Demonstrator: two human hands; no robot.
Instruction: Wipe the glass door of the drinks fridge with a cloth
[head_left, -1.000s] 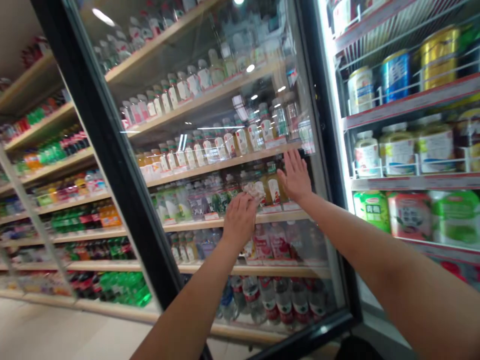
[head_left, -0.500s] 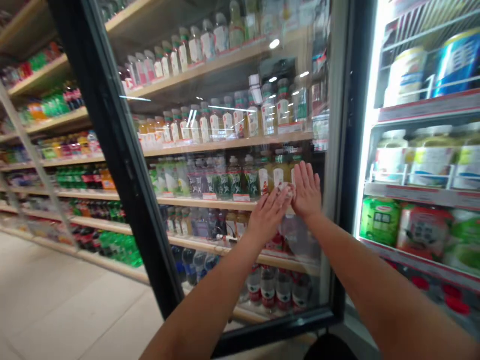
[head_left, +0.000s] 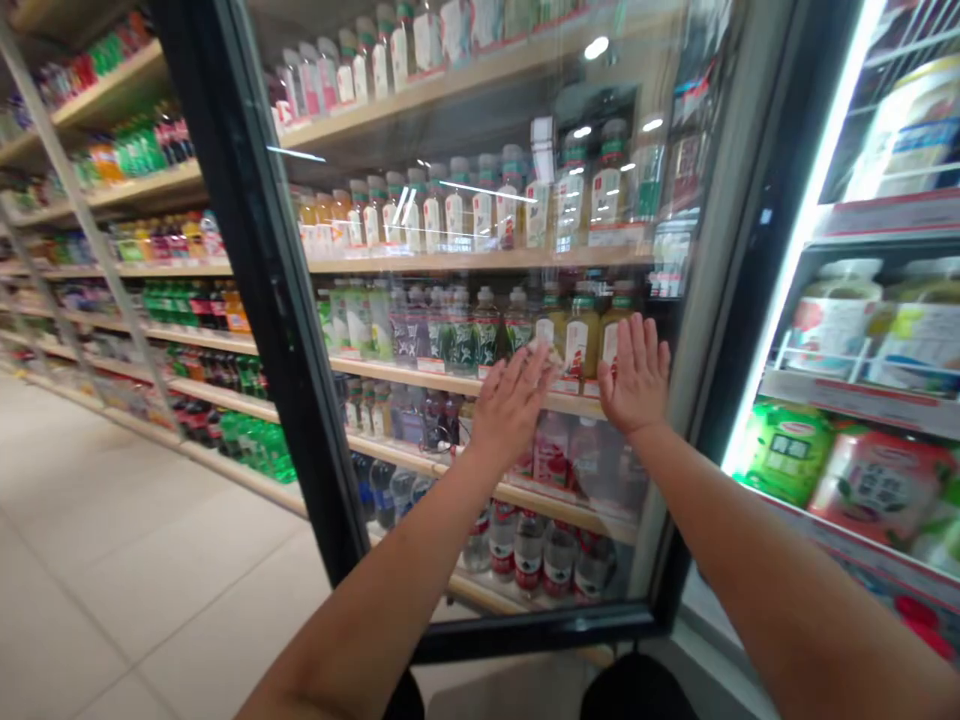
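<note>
A glass cooler door (head_left: 480,245) with a dark frame stands open in front of me. My left hand (head_left: 504,408) lies against the pane with its fingers over a crumpled whitish tissue (head_left: 556,366), partly hidden beneath the fingertips. To its right, my right hand (head_left: 637,380) rests flat on the same glass, fingers stretched out and holding nothing. Behind the pane, a juice bottle (head_left: 578,340) and other drinks show between my hands.
Wooden shelves (head_left: 420,262) of bottled drinks run behind the door and away to the left. At right is the lit cooler interior with a green pouch (head_left: 787,450) and a wire-fronted shelf (head_left: 855,392). Pale floor tiles (head_left: 150,560) lie at lower left.
My left hand has slid left across the glass with the tissue, widening the gap to my right hand. My right hand stays near the door's right edge. The view has shifted slightly left.
</note>
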